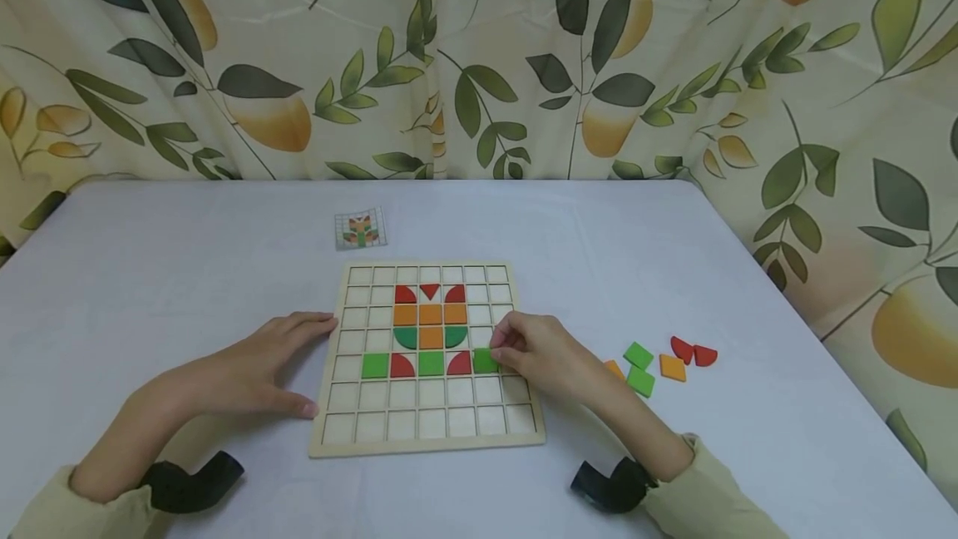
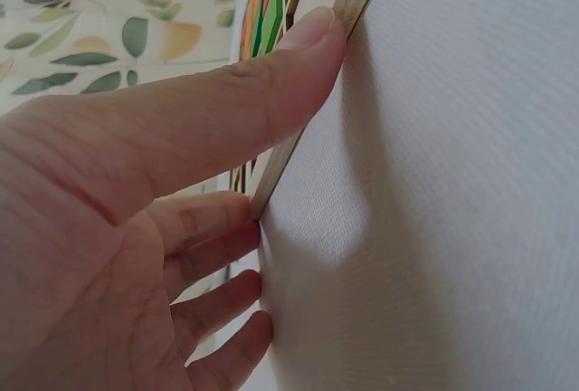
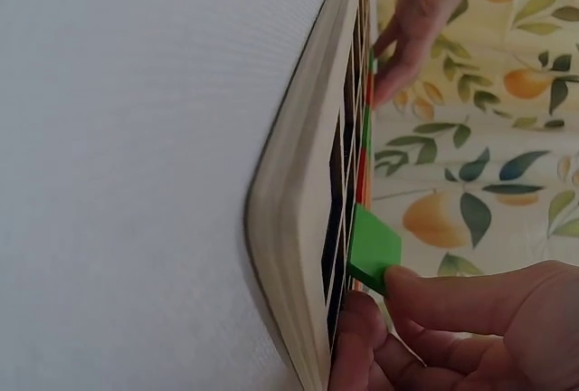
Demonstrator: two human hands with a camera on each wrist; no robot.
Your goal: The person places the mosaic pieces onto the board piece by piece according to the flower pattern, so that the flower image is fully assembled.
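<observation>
A wooden grid board [image 1: 427, 443] lies on the table with red, orange and green tiles set in its cells. My right hand [image 1: 540, 353] pinches a light green square tile [image 3: 373, 248] between thumb and fingers, over the board's right side. In the right wrist view that tile is tilted, one edge down at the grid. My left hand [image 1: 247, 364] rests at the board's left edge, thumb and fingertips touching its rim, the fingers fairly straight. Light green squares and red quarter-round tiles [image 1: 402, 365] share the row left of the held tile.
Loose tiles lie right of my right forearm: green squares [image 1: 639, 355], an orange square [image 1: 672, 368] and red rounded pieces [image 1: 705, 355]. Part of another orange tile [image 1: 614, 368] shows beside the forearm. A small pattern card [image 1: 361, 229] lies behind the board. A leaf-printed curtain [image 1: 479, 65] hangs behind the table.
</observation>
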